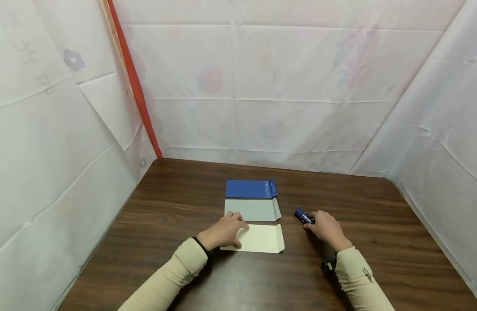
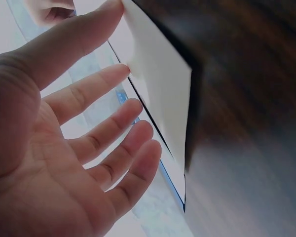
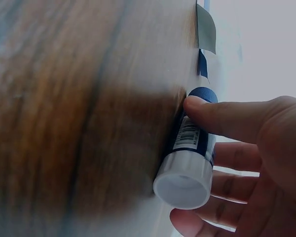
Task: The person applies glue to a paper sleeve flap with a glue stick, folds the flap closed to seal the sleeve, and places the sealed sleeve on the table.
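A cream paper envelope (image 1: 261, 238), its flap folded out at the right end, lies nearest on the table. My left hand (image 1: 224, 232) spans its left part, thumb and fingers spread; in the left wrist view the thumb and index fingertip touch or nearly touch the paper (image 2: 163, 74). Beyond it lie a pale grey-green envelope (image 1: 251, 210) and a blue one (image 1: 246, 188). To their right, my right hand (image 1: 328, 229) holds a dark blue glue stick (image 1: 303, 215) between thumb and fingers. Its white base (image 3: 183, 180) and barcode label show in the right wrist view.
The dark wood-grain table (image 1: 176, 194) is enclosed by white printed sheets (image 1: 261, 86) at the back and both sides. A red strip (image 1: 135, 82) runs down the back left corner. The envelopes lie in a column, flaps pointing right.
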Demonstrator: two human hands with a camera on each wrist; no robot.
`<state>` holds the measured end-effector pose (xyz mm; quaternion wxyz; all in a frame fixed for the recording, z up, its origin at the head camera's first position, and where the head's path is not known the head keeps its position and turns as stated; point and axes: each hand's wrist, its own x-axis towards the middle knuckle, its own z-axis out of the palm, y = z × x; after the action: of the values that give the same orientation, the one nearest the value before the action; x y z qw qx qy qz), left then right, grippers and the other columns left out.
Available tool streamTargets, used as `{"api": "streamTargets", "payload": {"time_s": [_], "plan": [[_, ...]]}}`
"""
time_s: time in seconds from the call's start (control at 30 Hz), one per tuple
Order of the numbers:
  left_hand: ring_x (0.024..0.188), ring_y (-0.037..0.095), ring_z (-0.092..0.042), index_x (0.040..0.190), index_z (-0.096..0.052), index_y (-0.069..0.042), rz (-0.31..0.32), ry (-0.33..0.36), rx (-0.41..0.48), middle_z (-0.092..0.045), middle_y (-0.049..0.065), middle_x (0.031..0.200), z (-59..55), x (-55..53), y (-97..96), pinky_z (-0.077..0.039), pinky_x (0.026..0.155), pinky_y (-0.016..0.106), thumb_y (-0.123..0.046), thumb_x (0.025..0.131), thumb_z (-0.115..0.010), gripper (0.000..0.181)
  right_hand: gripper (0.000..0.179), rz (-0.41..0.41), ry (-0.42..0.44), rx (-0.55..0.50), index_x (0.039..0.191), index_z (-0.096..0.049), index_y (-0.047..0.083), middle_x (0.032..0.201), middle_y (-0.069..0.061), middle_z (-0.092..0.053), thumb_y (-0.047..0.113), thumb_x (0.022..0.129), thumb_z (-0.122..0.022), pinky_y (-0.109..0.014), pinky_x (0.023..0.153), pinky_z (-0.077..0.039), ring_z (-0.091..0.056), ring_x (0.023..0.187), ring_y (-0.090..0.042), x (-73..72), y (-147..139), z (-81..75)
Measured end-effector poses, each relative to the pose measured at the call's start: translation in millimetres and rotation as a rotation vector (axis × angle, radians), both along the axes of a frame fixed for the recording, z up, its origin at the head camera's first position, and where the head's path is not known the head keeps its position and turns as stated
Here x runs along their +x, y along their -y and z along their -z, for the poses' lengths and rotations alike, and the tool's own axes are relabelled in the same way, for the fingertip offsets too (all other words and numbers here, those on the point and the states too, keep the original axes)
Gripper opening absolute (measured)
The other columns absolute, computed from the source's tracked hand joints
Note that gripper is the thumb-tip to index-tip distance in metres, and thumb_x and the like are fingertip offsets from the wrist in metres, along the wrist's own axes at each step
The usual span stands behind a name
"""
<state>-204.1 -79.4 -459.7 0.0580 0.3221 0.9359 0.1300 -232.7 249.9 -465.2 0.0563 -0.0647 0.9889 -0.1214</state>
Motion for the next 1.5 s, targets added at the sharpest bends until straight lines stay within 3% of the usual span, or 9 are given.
{"api": "streamTargets", "payload": {"time_s": [0.47, 0.83, 1.2, 1.5], "plan": [[0.098, 0.021, -0.051, 0.115, -0.070, -0.012, -0.027, 0.020, -0.035, -0.060, 0.005, 0.112, -0.3, 1.0, -4.8, -0.050, 0.081, 0.029, -0.028, 0.075, -0.085, 0.045, 0.045, -0.006, -0.036, -0.032, 0.118, -0.065, -0.007, 0.103, -0.022, -0.068, 0.025, 0.087, -0.073, -0.038, 0.062, -0.047, -0.057, 0.072, -0.021, 1.3, -1.7, 2.8], [0.097, 0.020, -0.051, 0.114, -0.070, -0.012, -0.012, 0.027, -0.031, -0.060, 0.005, 0.111, 1.7, 2.1, -9.6, -0.048, 0.079, 0.027, -0.027, 0.076, -0.084, 0.043, 0.046, -0.006, -0.048, -0.048, 0.122, -0.063, -0.006, 0.113, -0.026, -0.066, 0.026, 0.090, -0.070, -0.040, 0.061, -0.048, -0.063, 0.080, -0.027, 3.2, -5.3, 4.0], [0.095, 0.019, -0.051, 0.105, -0.068, -0.013, -0.006, 0.021, -0.045, -0.059, 0.004, 0.110, -0.4, 2.8, -7.7, -0.048, 0.077, 0.027, -0.029, 0.077, -0.084, 0.036, 0.042, -0.025, -0.066, -0.086, 0.119, -0.065, -0.004, 0.107, -0.023, -0.068, 0.025, 0.089, -0.070, -0.039, 0.061, -0.048, -0.063, 0.078, -0.024, 0.5, -3.3, 5.6], [0.097, 0.019, -0.052, 0.107, -0.068, -0.014, -0.019, 0.018, -0.047, -0.059, 0.004, 0.112, -0.2, 2.7, -3.2, -0.048, 0.078, 0.027, -0.029, 0.077, -0.083, 0.036, 0.039, -0.037, -0.075, -0.137, 0.118, -0.067, 0.000, 0.108, -0.022, -0.069, 0.025, 0.089, -0.071, -0.036, 0.060, -0.045, -0.062, 0.077, -0.022, -2.6, 3.3, 1.6]]}}
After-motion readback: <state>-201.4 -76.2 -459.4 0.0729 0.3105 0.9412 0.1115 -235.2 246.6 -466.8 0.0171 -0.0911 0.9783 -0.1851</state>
